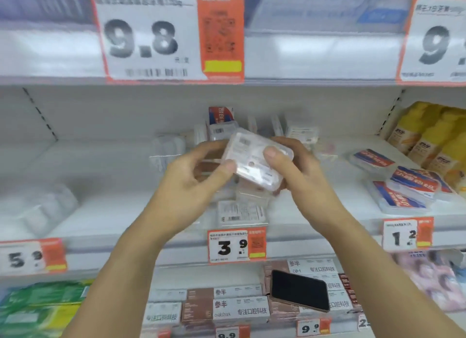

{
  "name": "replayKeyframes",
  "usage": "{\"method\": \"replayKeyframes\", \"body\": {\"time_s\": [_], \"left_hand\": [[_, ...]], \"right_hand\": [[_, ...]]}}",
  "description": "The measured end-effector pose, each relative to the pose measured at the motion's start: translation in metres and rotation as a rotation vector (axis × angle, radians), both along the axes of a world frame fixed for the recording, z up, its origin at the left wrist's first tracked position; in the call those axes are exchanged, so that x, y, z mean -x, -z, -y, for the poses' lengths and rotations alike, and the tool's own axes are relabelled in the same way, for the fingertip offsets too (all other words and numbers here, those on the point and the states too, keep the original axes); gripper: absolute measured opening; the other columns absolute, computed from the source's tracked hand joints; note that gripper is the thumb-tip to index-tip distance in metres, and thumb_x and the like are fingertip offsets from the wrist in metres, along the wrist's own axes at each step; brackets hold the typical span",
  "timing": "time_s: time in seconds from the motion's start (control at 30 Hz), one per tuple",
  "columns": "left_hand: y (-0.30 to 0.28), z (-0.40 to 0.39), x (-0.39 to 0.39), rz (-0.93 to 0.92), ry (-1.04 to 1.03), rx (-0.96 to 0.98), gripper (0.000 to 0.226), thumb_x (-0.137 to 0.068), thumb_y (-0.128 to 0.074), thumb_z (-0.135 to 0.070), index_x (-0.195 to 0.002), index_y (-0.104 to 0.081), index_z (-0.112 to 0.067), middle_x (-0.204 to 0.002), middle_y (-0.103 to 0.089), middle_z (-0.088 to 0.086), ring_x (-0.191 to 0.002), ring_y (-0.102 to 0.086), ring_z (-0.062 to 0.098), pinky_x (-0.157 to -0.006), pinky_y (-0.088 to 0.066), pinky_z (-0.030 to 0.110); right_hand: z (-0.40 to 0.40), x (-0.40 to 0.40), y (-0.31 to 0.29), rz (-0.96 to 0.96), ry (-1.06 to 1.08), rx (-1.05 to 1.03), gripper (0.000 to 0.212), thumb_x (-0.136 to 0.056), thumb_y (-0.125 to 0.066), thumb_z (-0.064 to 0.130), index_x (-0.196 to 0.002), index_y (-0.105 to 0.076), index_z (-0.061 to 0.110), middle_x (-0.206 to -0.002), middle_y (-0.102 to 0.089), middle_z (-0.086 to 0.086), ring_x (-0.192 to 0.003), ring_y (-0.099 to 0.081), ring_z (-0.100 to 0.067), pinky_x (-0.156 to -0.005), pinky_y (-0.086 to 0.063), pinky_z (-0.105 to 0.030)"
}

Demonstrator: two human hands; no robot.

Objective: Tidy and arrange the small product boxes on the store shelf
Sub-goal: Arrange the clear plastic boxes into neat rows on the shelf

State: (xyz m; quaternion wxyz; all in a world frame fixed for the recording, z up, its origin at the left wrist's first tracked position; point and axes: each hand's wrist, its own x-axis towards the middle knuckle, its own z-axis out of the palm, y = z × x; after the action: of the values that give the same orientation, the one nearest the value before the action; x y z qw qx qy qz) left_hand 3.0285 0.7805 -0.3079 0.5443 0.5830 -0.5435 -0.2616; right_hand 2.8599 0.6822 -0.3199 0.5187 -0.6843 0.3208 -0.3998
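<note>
A small clear plastic product box (254, 161) with a white label is held tilted in front of the middle shelf (100, 176). My left hand (191, 183) pinches its left corner with thumb and fingers. My right hand (300, 168) grips its right side, thumb on top. Behind and below the held box lie more small boxes (240, 211) in a loose pile, and several stand at the back (300, 132). One red and blue box (221, 115) stands upright at the rear.
Flat red and blue packs (413, 186) lie at the shelf's right, with yellow bottles (433, 135) behind. Clear wrapped packs (48, 206) lie at the left. A black phone (300, 289) rests on toothpaste boxes (239, 310) on the lower shelf. Price tags (237, 245) line the shelf edges.
</note>
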Motion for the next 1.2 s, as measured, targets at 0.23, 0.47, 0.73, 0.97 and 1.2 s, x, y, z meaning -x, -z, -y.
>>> {"method": "replayKeyframes", "body": {"time_s": [0.23, 0.47, 0.73, 0.97, 1.2], "left_hand": [[0.018, -0.059, -0.093, 0.368, -0.626, 0.103, 0.013, -0.091, -0.061, -0.021, -0.094, -0.066, -0.033, -0.091, -0.063, -0.025, -0.091, -0.058, 0.006, -0.066, -0.037, 0.004], [0.050, -0.115, -0.185, 0.658, -0.861, -0.233, 0.049, -0.079, -0.055, -0.048, -0.124, -0.061, -0.028, -0.131, -0.054, 0.007, -0.125, -0.041, 0.032, -0.103, -0.031, 0.041], [0.059, -0.138, -0.207, 0.566, -1.044, -0.471, 0.046, -0.084, -0.063, -0.044, -0.124, -0.062, -0.021, -0.134, -0.045, 0.020, -0.127, -0.030, 0.037, -0.104, -0.028, 0.049], [0.056, -0.119, -0.186, 0.488, -1.022, -0.250, 0.044, -0.081, -0.064, -0.042, -0.116, -0.064, -0.017, -0.132, -0.046, 0.016, -0.129, -0.029, 0.032, -0.106, -0.024, 0.044], [0.049, -0.086, -0.151, 0.335, -0.684, 0.068, 0.016, -0.086, -0.064, -0.021, -0.101, -0.068, -0.020, -0.104, -0.058, -0.007, -0.090, -0.054, 0.008, -0.076, -0.035, 0.013]], "right_hand": [[-0.058, -0.090, -0.004, -0.028, -0.100, -0.020, 0.062, -0.070, -0.088, 0.031, -0.124, -0.058, 0.037, -0.118, -0.066, 0.013, -0.106, -0.064, -0.003, -0.090, -0.054, -0.022], [-0.077, -0.215, 0.016, -0.239, -0.095, 0.182, 0.064, -0.064, -0.089, 0.028, -0.121, -0.059, 0.032, -0.124, -0.054, 0.004, -0.104, -0.052, -0.004, -0.081, -0.039, -0.007], [-0.111, -0.268, 0.035, -0.623, -0.513, 0.250, 0.081, -0.085, -0.072, 0.047, -0.152, -0.033, 0.026, -0.150, -0.040, -0.004, -0.139, -0.039, -0.019, -0.100, -0.031, -0.018], [-0.020, -0.260, -0.003, -0.707, -0.091, 0.571, 0.051, -0.085, -0.069, 0.041, -0.132, -0.056, 0.027, -0.129, -0.052, -0.006, -0.124, -0.050, -0.024, -0.100, -0.041, -0.029], [0.031, -0.248, 0.024, -1.089, -0.101, 0.651, 0.082, -0.073, -0.070, 0.061, -0.144, -0.040, 0.032, -0.134, -0.048, -0.011, -0.132, -0.037, -0.036, -0.106, -0.039, -0.040]]}}
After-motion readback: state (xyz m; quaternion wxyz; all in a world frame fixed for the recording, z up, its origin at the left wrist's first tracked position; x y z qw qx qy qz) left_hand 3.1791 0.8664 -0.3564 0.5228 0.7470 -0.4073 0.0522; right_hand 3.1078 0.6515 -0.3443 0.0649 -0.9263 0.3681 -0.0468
